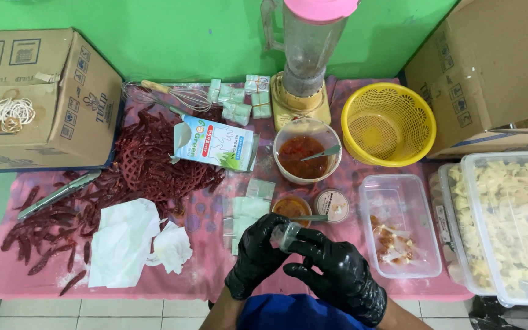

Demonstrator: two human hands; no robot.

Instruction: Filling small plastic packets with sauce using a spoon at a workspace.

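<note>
- We gripped a small clear plastic pouch (pixel 286 235) with both gloved hands, left hand (pixel 256 255) and right hand (pixel 337 275), in the lower centre.
- We judged it best to pinch the pouch mouth open, close above the small sauce cup (pixel 291 208).

We see small clear plastic pouch (pixel 286 235), empty-looking, pinched between both black-gloved hands just above near table edge. We note it is crumpled, tilted, mouth toward small sauce cup (pixel 292 208) just beyond. Cup is round, holds orange-red sauce, with metal spoon (pixel 308 217) resting across it.
</note>
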